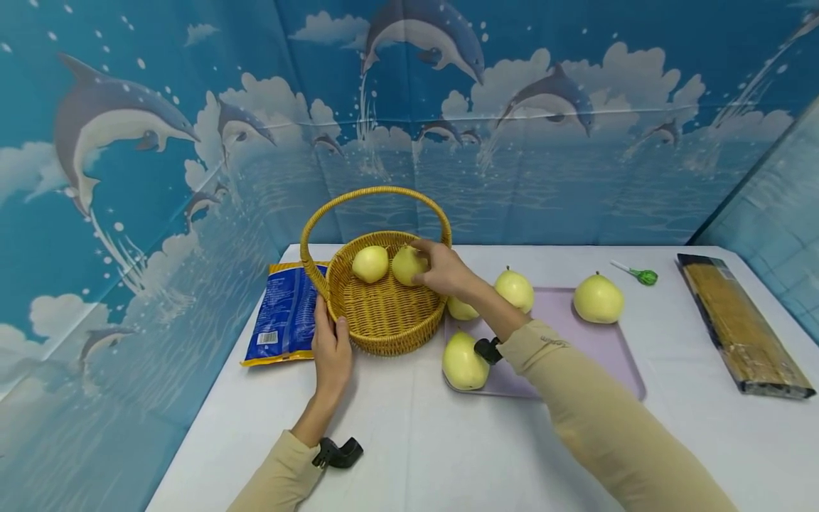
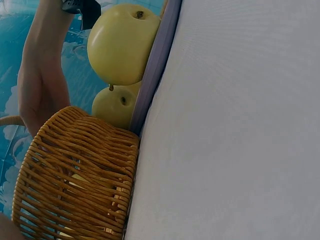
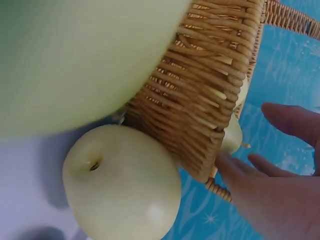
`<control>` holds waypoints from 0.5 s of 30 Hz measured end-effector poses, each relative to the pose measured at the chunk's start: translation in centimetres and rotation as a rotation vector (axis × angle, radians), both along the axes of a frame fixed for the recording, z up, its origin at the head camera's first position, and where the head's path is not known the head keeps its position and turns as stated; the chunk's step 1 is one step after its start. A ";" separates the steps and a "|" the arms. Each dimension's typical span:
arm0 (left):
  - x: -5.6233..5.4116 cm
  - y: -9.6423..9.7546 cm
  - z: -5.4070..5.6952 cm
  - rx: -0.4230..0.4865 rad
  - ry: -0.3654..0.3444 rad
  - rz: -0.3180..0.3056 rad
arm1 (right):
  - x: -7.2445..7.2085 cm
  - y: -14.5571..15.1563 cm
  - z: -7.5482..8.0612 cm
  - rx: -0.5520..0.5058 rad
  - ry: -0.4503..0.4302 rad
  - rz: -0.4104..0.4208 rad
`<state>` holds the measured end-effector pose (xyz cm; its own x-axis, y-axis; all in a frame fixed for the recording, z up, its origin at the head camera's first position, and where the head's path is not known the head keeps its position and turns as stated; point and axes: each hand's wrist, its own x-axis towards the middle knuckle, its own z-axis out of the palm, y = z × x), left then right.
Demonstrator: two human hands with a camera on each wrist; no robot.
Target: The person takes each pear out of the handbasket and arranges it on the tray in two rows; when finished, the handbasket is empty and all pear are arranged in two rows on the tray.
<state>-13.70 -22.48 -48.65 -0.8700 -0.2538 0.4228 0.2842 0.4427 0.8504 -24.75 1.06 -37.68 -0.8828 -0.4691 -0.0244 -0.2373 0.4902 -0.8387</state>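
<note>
At the far edge of the table (image 1: pixel 416 441), left of the middle, a wicker basket (image 1: pixel 384 346) stands upright with its arched handle (image 1: pixel 384 190) raised. The person's right hand (image 1: pixel 446 270) reaches over its right rim to a pear (image 1: pixel 407 269) inside, on the far side of the basket floor. Its fingers are spread about the pear; from the right wrist, the thumb shows apart from the fruit while the fingers are down beside it. How hard they press, I cannot tell. A second pear (image 1: pixel 370 264) sits just left of the first, also in the basket.

The left hand (image 1: pixel 333 355) lies against the near left of the basket's outer wall, fingers extended up along it below the handle's foot, thumb set apart from them.

Right of the basket, and close to it, is a lilac tray (image 1: pixel 604 348). A large pear (image 1: pixel 465 363) sits at its near left corner, another (image 1: pixel 598 299) at its far right corner, a third (image 1: pixel 514 289) along its far edge, and a fourth (image 1: pixel 462 309), partly hidden by the right arm, towards its far left corner.

A blue packet (image 1: pixel 279 313) lies by the table's left edge, beside the basket. Near the far right corner are a green lollipop (image 1: pixel 646 276) and a long brown packet (image 1: pixel 742 320).
</note>
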 end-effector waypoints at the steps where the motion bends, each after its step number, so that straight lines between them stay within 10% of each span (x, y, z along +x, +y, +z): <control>1: -0.1 -0.1 -0.1 0.000 0.003 -0.002 | -0.1 -0.2 0.0 0.012 0.004 0.001; 15: -0.2 -0.2 -0.3 -0.007 -0.004 0.004 | -1.1 -0.7 0.0 0.128 -0.041 0.066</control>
<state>-13.91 -22.69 -48.90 -0.8708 -0.2543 0.4207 0.2788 0.4493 0.8488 -25.87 0.37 -37.64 -0.8474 -0.5165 -0.1229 -0.2392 0.5780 -0.7802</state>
